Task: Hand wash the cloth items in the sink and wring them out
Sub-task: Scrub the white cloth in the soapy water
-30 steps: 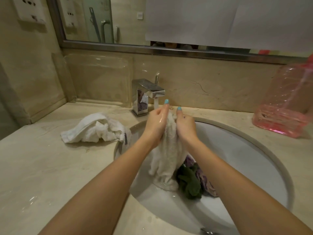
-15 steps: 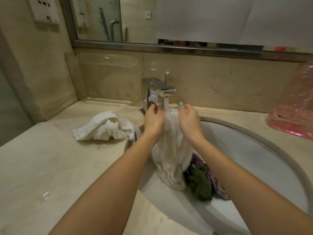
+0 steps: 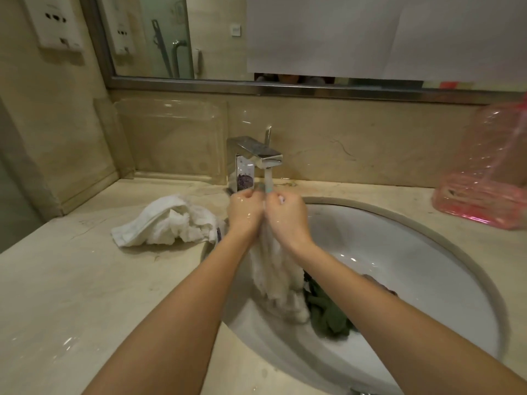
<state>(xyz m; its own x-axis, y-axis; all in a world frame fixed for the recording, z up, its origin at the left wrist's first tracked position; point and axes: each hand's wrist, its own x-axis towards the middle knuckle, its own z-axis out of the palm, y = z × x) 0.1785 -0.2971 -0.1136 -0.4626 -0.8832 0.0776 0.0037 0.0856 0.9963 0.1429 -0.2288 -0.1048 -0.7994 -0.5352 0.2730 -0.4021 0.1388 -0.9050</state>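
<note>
Gripping a white cloth point(image 3: 274, 276) under the running tap point(image 3: 256, 154), left hand point(image 3: 244, 213) and right hand point(image 3: 288, 219) are holding it over the sink point(image 3: 405, 269), fingers point(image 3: 247, 195) clamped tight.

Beige marble wall point(image 3: 370, 143) fills the middle of the frame, under a steel-framed mirror point(image 3: 176, 38) across the top. A white socket plate point(image 3: 57, 21) sits upper left. The pale stone desk point(image 3: 71, 295) spans the lower left.
</note>
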